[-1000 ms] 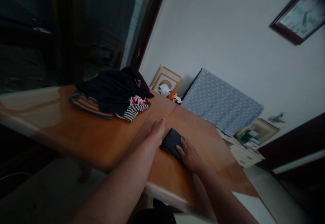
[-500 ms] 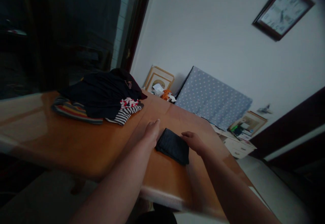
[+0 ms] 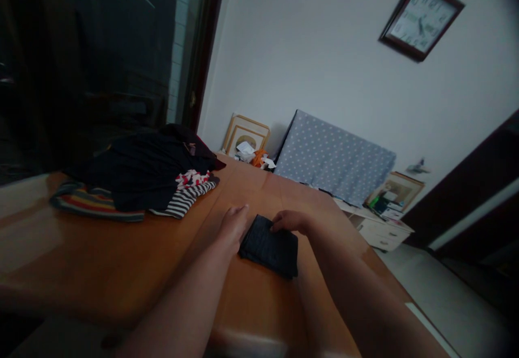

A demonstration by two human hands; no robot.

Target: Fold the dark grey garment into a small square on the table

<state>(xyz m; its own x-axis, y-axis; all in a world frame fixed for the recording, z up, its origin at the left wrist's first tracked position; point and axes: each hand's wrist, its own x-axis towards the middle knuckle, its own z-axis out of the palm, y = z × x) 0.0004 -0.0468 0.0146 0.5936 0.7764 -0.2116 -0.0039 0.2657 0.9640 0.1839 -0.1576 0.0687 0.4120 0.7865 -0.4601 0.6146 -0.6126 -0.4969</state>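
Observation:
A small dark folded cloth (image 3: 270,247) lies on the wooden table (image 3: 121,260) in front of me. My left hand (image 3: 233,224) rests on the table against the cloth's left edge, its fingers together. At the cloth's far right corner my right hand (image 3: 290,221) has its fingers curled down onto the cloth's edge. Both forearms reach in from the bottom of the view.
A pile of clothes (image 3: 138,177), dark on top with striped pieces under it, lies at the table's back left. Beyond the table stand a dotted grey panel (image 3: 334,158), framed pictures (image 3: 245,133) and a low cabinet (image 3: 381,228). A clock (image 3: 421,17) hangs on the wall.
My right hand has lifted off the top of the cloth and moved to its far right corner. The left hand has stayed at the left edge. The view has tilted.

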